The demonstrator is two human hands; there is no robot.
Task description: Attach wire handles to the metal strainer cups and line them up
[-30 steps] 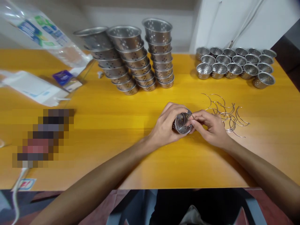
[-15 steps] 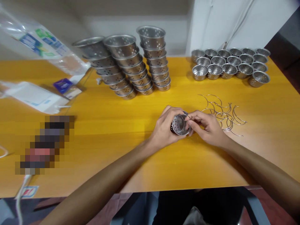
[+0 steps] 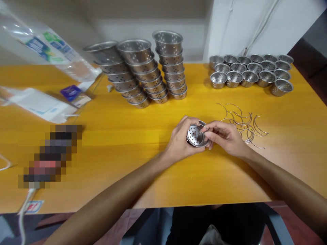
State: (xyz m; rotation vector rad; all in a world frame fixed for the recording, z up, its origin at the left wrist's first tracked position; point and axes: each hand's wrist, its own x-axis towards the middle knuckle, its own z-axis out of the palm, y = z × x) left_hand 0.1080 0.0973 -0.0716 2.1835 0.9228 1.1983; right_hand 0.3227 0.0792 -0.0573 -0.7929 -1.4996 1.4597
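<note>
My left hand (image 3: 180, 137) is wrapped round a perforated metal strainer basket (image 3: 196, 135), its open mouth tilted up toward me and its holed bottom showing. At the basket's right rim, my right hand (image 3: 224, 136) pinches a thin curved wire (image 3: 202, 125) that lies across the mouth; its far end is hard to make out. Just right of my right hand, several loose curved wires (image 3: 246, 127) lie in a tangled heap on the yellow table (image 3: 114, 143).
Tall leaning stacks of strainer baskets (image 3: 139, 73) stand at the back. Rows of single baskets (image 3: 249, 71) sit at the back right. On the left are a plastic bottle (image 3: 53, 47), a white pouch (image 3: 42, 105), a purple packet (image 3: 71, 92) and a blurred-out object with a cable (image 3: 22, 212).
The basket has tilted slightly, so more of its holed bottom shows. My right fingers have shifted a little at the rim, and the wire across the mouth shows more clearly.
</note>
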